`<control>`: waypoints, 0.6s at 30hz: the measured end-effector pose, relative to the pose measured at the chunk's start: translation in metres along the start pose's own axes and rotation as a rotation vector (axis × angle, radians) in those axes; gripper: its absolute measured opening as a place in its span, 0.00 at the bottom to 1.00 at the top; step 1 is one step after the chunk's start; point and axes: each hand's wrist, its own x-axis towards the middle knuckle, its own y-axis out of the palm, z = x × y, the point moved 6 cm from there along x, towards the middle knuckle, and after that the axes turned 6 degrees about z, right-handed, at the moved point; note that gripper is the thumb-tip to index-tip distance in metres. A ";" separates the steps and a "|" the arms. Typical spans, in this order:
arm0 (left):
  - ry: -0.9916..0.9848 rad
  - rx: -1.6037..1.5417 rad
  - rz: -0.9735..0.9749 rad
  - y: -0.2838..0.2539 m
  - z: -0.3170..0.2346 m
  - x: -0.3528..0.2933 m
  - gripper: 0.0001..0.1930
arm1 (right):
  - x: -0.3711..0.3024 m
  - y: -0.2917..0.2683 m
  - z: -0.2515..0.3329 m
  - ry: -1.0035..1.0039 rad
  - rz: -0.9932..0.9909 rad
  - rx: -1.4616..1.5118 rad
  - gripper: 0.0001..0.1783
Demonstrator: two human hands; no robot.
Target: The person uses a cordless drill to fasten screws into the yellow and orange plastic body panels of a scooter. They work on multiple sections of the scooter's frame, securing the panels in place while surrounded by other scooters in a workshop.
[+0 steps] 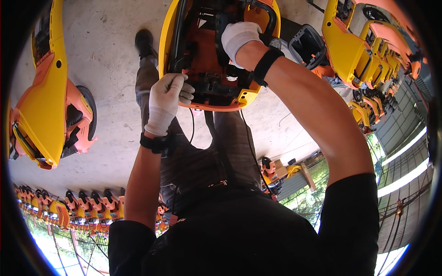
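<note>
A yellow and orange scooter body (247,97) stands in front of me, its top uncovered and its black inner parts showing. My left hand (166,96), in a whitish knit glove, is at the near left corner of the opening, fingers curled in. Whatever it may pinch there is too small to tell. Farther in, on the right side, my gloved right hand (239,39) is closed beside a long black part (224,32). Its fingertips point away from view, so what they grip is hidden. Black straps circle both my wrists.
Another yellow and orange scooter (43,110) stands at left on the concrete floor (113,60). To the right are a black open bin-like part (307,46) and several more scooters (345,41). Rows of scooters (92,207) line the lower left. Thin black cables hang near my legs.
</note>
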 end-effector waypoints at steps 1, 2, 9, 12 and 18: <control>0.001 0.000 0.000 0.000 0.000 0.000 0.12 | 0.001 0.000 0.000 0.000 0.028 0.003 0.32; 0.000 -0.002 0.002 0.001 -0.001 0.000 0.12 | 0.005 0.002 -0.001 0.022 0.024 0.030 0.31; -0.007 -0.005 0.000 0.000 0.001 0.001 0.12 | 0.019 0.006 -0.001 0.098 0.084 0.041 0.27; -0.007 -0.008 -0.004 -0.001 0.002 0.001 0.12 | 0.020 0.006 -0.001 0.102 0.102 0.038 0.28; 0.001 -0.018 0.008 0.000 0.001 0.002 0.12 | 0.019 0.004 0.003 0.116 0.103 0.030 0.29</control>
